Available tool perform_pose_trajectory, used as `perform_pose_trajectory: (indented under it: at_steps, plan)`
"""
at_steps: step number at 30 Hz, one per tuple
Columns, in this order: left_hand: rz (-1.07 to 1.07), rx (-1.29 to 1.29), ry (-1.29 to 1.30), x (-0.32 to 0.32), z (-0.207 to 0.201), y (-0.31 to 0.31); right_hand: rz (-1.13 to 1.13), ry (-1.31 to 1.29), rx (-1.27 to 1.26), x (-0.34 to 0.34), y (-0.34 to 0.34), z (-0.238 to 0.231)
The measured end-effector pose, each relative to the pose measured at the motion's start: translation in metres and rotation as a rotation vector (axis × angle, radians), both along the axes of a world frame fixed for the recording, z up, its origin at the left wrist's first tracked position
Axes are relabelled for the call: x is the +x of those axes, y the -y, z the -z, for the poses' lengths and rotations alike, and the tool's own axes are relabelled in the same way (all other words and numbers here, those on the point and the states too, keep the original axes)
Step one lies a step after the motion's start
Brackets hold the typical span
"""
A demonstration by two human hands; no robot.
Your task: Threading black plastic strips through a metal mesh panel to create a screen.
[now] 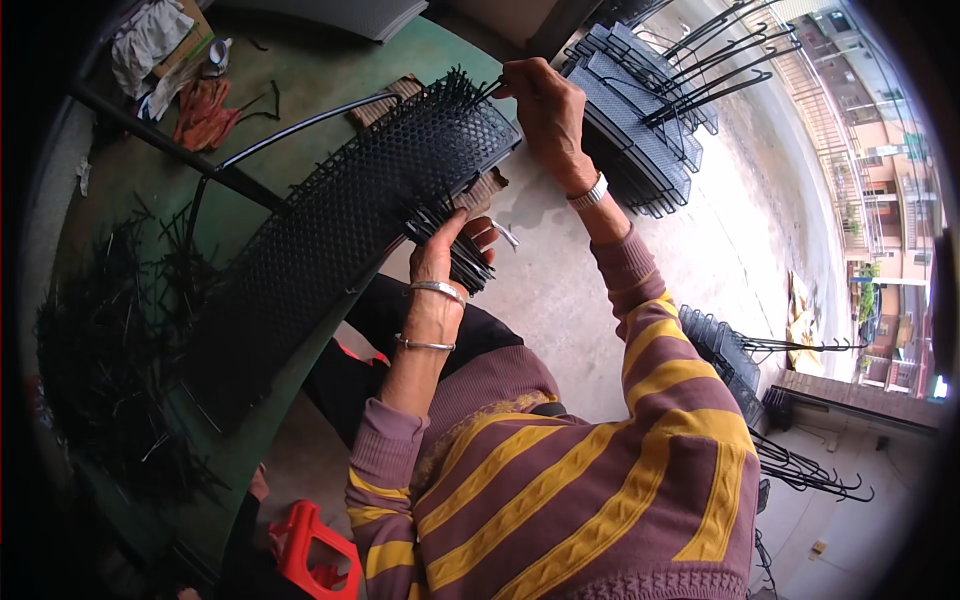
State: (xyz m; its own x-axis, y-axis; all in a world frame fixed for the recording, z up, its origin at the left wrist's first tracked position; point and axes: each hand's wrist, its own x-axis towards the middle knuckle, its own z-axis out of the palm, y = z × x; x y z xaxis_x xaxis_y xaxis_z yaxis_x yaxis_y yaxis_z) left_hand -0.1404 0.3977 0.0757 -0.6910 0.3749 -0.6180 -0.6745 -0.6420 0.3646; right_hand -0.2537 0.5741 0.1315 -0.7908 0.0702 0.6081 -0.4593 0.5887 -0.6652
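Striped sweater foremost, strips are clasped by left hand; one, pinched by right hand, is seemingly being threaded into mesh panel, careful seating needed next

left fingers: black strip bundle | right fingers: dark strip, at end of mesh panel | green table beneath
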Motion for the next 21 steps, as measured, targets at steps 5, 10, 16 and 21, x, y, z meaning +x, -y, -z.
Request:
perform_pose_trajectory:
  at_steps: [5, 10, 16, 21]
  plan:
    - [-0.012, 0.098, -0.022, 0.000, 0.003, 0.000, 0.036, -0.078, 0.082, -0.008, 0.000, 0.007]
    - [0.053, 0.080, 0.033, 0.000, -0.006, 0.003, 0.043, -0.026, 0.104, -0.008, -0.004, 0.007]
    - [-0.014, -0.025, 0.103, 0.003, -0.004, 0.001, -0.050, 0.095, 0.072, -0.010, -0.004, -0.004]
    - [-0.032, -0.025, 0.064, 0.004, -0.006, 0.002, -0.159, 0.081, 0.128, -0.013, -0.010, -0.007]
